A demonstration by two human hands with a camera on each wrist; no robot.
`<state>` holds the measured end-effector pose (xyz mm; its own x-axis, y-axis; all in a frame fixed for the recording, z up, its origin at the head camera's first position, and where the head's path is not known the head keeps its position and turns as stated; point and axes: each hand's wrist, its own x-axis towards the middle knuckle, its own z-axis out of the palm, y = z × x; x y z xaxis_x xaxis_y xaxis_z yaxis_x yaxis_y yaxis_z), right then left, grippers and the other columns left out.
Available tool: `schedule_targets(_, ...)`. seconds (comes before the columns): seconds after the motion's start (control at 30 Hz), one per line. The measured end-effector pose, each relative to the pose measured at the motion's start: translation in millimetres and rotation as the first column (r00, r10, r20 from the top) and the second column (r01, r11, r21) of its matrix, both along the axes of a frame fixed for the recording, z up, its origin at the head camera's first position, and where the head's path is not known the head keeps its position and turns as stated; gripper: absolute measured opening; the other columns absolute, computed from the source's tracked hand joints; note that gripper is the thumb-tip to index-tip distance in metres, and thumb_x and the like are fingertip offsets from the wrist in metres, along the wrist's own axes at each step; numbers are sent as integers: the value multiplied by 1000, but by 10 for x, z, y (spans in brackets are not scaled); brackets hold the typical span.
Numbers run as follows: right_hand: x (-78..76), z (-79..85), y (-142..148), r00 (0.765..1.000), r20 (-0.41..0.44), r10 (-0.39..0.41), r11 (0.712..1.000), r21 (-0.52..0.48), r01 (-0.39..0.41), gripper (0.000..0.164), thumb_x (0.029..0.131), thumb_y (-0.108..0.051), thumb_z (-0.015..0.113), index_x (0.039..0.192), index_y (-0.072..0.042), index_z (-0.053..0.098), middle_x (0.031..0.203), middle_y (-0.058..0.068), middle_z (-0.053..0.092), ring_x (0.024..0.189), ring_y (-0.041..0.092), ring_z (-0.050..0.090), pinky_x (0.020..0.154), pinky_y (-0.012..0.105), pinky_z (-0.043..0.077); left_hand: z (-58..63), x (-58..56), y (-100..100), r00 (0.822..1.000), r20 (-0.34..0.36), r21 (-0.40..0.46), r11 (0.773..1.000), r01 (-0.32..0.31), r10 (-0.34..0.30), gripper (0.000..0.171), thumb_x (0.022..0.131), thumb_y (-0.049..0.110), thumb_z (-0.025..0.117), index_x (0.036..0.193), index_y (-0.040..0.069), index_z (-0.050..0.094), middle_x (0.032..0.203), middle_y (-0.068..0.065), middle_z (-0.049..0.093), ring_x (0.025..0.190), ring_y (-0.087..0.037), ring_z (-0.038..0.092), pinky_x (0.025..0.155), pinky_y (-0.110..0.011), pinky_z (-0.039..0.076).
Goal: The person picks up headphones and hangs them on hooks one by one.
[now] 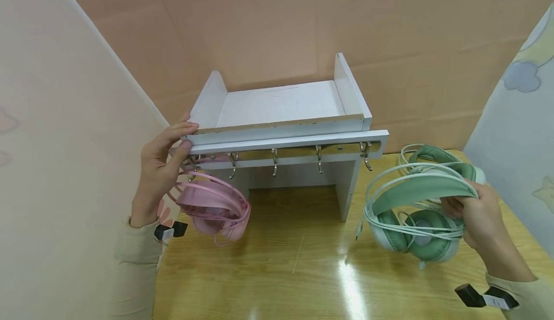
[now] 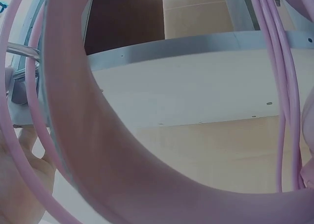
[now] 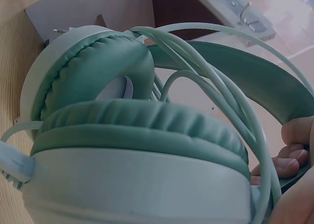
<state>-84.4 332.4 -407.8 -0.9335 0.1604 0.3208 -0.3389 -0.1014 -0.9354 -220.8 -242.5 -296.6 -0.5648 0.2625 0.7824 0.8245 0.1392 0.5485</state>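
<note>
My left hand [image 1: 157,171] holds the left end of a white shelf [image 1: 277,127], fingers over its top and thumb against the front hook rail [image 1: 298,142]. Pink headphones [image 1: 214,197] hang from the rail's left end, just beside that hand; their headband [image 2: 117,155] fills much of the left wrist view. To the right of the shelf, my right hand [image 1: 484,211] grips mint green headphones [image 1: 415,192] by the headband, with the cable looped around them. The right wrist view shows their ear cushions [image 3: 142,123] close up and fingers [image 3: 287,165] curled at the band.
Several metal hooks [image 1: 274,161] line the rail, the rightmost one [image 1: 367,156] nearest the green headphones. Another green headband [image 1: 439,154] with pale cable shows behind the held pair. The shelf stands on a glossy wooden table [image 1: 298,262], with walls at left, right and back.
</note>
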Motion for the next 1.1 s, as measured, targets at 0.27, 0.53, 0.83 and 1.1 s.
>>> schedule_targets(0.27,85,15,-138,997,-74,38,995,-95,-45,47,111,5,34,65,-3,35,58,8,19,49,23,15,46,38,11,-2,-16,-13,1000,2,4,1000,8,-8,30,99,-16,56,125,-12,70,129,1,76,149,-35,52,132,-47,35)
schedule_targets(0.53,157,54,-266,990,-115,86,977,-184,-106,47,111,10,30,67,-3,40,61,8,21,51,23,17,48,36,10,-3,-10,-8,1000,-9,6,1000,10,-10,25,101,-11,58,123,-15,69,129,1,76,150,-34,52,132,-46,36)
schedule_targets(0.83,185,148,-466,970,-185,156,952,-233,-198,50,109,14,23,68,-4,45,62,8,23,51,21,18,47,34,9,0,-1,-9,1000,-14,-10,1000,6,-6,25,101,-11,58,123,-15,69,130,2,76,151,-33,51,132,-46,36)
schedule_targets(1.1,220,217,-658,976,-175,129,959,-227,-167,48,111,10,27,67,-6,35,60,7,23,49,21,18,46,35,10,0,0,-6,1000,-14,-10,1000,7,-8,28,99,-15,54,123,-15,69,130,2,76,151,-35,51,132,-46,36)
